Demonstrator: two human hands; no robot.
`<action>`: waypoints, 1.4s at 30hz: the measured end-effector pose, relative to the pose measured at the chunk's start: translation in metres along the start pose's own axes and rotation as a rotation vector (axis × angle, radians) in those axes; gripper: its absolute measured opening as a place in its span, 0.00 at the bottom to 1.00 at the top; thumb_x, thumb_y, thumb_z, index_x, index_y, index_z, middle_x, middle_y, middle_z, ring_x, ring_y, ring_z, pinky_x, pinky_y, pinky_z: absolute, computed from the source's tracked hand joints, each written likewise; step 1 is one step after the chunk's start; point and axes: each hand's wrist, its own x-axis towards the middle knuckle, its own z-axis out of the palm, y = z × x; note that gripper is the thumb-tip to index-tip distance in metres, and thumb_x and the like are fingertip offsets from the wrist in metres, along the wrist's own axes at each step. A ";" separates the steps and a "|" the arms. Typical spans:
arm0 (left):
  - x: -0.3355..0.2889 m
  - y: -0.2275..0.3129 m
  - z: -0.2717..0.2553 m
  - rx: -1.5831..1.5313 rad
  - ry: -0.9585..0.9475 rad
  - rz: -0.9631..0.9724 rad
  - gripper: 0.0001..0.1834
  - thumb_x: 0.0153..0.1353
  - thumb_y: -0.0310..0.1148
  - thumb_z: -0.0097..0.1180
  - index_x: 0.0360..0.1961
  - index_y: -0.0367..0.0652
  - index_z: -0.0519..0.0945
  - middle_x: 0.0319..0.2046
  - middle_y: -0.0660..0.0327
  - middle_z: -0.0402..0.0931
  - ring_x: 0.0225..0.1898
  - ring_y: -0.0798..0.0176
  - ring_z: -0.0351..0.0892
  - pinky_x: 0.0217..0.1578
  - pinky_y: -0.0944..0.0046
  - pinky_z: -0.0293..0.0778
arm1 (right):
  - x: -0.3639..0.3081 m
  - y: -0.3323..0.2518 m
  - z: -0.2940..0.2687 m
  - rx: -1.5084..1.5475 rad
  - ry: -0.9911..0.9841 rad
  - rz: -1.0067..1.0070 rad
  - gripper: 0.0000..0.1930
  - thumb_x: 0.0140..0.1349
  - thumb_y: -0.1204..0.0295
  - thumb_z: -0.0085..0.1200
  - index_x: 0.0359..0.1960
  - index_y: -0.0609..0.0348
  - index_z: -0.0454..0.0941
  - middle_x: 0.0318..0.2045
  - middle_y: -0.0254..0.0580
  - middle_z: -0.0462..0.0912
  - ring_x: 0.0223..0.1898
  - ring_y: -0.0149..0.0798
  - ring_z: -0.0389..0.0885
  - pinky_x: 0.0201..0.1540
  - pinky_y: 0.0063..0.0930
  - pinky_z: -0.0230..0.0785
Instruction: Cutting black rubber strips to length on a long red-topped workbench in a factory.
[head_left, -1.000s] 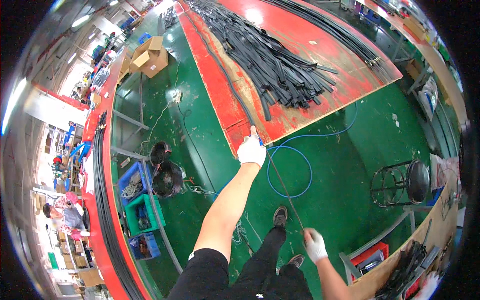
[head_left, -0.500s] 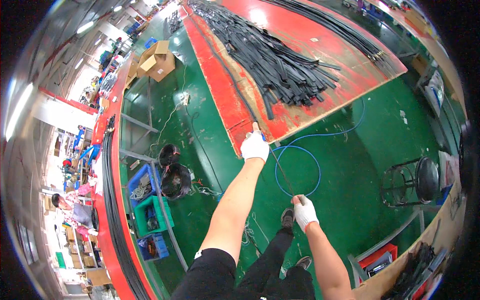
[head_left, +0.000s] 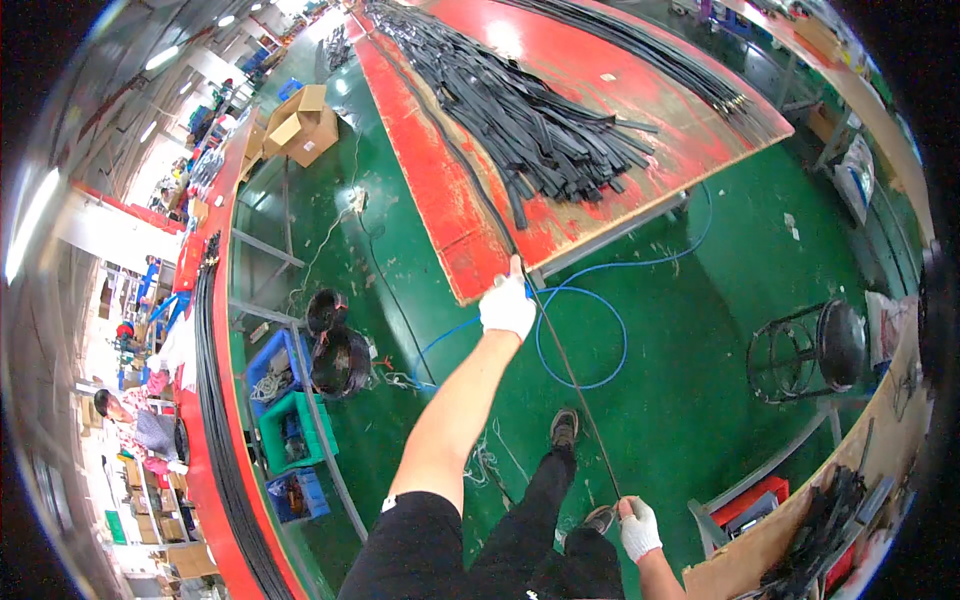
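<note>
White-gloved, my left hand (head_left: 508, 308) is closed at the near corner of the red table, around the end of a long black sleeve (head_left: 468, 170) that lies along the table's left side. From there a thin dark cable (head_left: 573, 375) stretches down to my right hand (head_left: 638, 528), also gloved and closed around it near my legs. The cable looks taut between the two hands. A small blue spot shows beside my left hand; whether it is part of the hose behind or something held, I cannot make out.
A pile of flat black sleeves (head_left: 540, 130) covers the middle of the red table (head_left: 465, 260). A blue hose (head_left: 625, 345) loops below its edge. A black stool (head_left: 840, 345) stands right. Crates (head_left: 300, 430) and a cardboard box (head_left: 305, 130) are left. A person (head_left: 150, 430) works far left.
My right hand has moved down and slightly right, drawing out a longer stretch of cable. My left hand stays closed at the table corner. The view has shifted a little.
</note>
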 end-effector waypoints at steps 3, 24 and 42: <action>-0.009 0.003 -0.005 -0.070 -0.076 -0.108 0.44 0.64 0.37 0.57 0.82 0.47 0.58 0.52 0.37 0.80 0.47 0.35 0.87 0.50 0.43 0.84 | 0.032 -0.030 0.011 -0.156 -0.138 0.000 0.16 0.79 0.59 0.53 0.39 0.60 0.81 0.29 0.33 0.80 0.28 0.29 0.76 0.31 0.30 0.70; -0.011 -0.034 0.002 -0.019 -0.052 -0.057 0.48 0.60 0.37 0.62 0.82 0.51 0.58 0.50 0.43 0.81 0.47 0.38 0.87 0.51 0.44 0.83 | 0.092 -0.068 0.061 -0.114 -0.080 -0.070 0.16 0.80 0.64 0.52 0.57 0.65 0.78 0.40 0.36 0.84 0.40 0.33 0.78 0.47 0.30 0.72; -0.044 -0.015 0.008 0.025 -0.004 -0.105 0.45 0.63 0.38 0.59 0.81 0.47 0.58 0.49 0.39 0.81 0.44 0.36 0.87 0.46 0.42 0.84 | 0.007 0.058 -0.015 -0.287 -0.228 -0.018 0.20 0.77 0.59 0.54 0.41 0.65 0.88 0.33 0.46 0.89 0.36 0.38 0.86 0.47 0.35 0.78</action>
